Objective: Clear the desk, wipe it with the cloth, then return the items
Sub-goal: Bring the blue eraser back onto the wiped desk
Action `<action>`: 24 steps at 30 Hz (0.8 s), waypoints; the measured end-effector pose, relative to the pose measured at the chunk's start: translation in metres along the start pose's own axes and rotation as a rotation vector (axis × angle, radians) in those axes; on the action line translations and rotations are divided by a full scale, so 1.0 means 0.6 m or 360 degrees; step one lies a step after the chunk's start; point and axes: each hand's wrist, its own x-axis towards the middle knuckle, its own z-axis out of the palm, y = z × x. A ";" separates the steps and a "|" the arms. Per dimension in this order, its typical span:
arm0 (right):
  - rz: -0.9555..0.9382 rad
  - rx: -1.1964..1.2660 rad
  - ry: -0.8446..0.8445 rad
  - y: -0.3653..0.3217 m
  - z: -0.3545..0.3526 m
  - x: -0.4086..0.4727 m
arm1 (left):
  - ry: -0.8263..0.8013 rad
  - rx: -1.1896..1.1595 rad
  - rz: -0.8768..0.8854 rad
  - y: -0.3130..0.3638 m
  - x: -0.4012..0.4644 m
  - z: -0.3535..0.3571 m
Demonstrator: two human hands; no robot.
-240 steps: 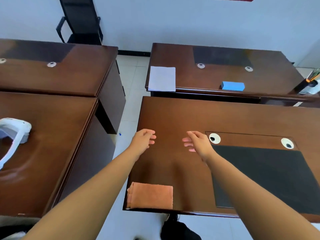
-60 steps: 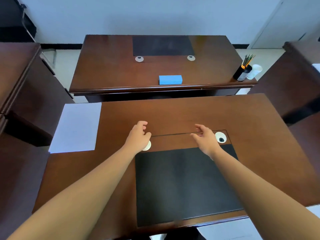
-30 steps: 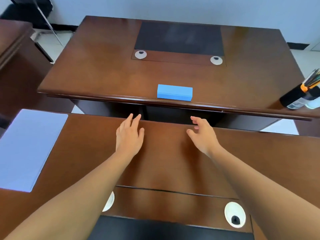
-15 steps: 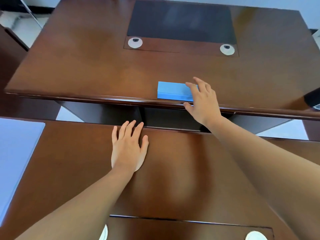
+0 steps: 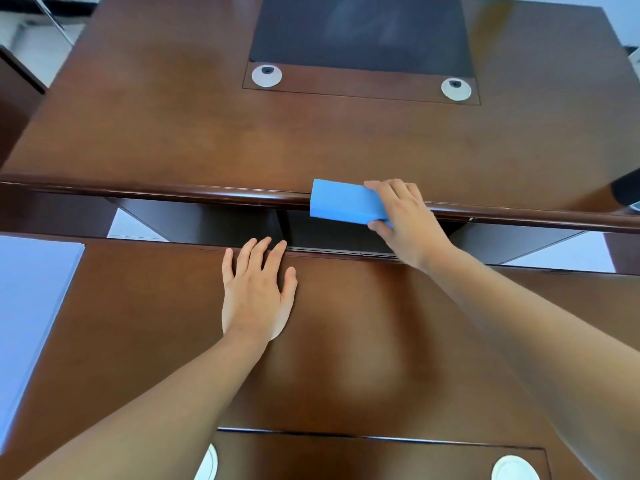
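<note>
A blue box (image 5: 343,205) hangs over the near edge of the far desk (image 5: 173,133), tilted a little. My right hand (image 5: 405,223) grips its right end, fingers over the top and thumb underneath. My left hand (image 5: 256,292) rests flat, fingers spread, on the near desk (image 5: 363,341) by its far edge. A white sheet of paper (image 5: 31,306) lies on the near desk at the left. The cloth is out of view.
A gap with pale floor (image 5: 135,226) separates the two desks. The far desk carries a dark mat (image 5: 363,32) and two round cable grommets (image 5: 266,76). A black pen holder (image 5: 628,188) shows at the right edge. More grommets (image 5: 512,467) sit near the bottom.
My right hand has closed round the blue box and drawn it from the far desk's surface out over its near edge. My left hand stays flat on the near desk.
</note>
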 end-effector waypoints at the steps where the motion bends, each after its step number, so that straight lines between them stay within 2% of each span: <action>1: -0.0013 0.0022 -0.0021 -0.006 0.003 -0.023 | -0.0004 0.0001 -0.0001 0.000 0.000 0.000; 11: -0.0003 0.0008 -0.0157 -0.034 0.039 -0.171 | -0.0063 0.0015 0.0008 0.004 -0.002 -0.011; 24: -0.0028 -0.0094 -0.0176 -0.038 0.037 -0.177 | -0.0019 -0.0067 0.0022 -0.002 -0.001 0.000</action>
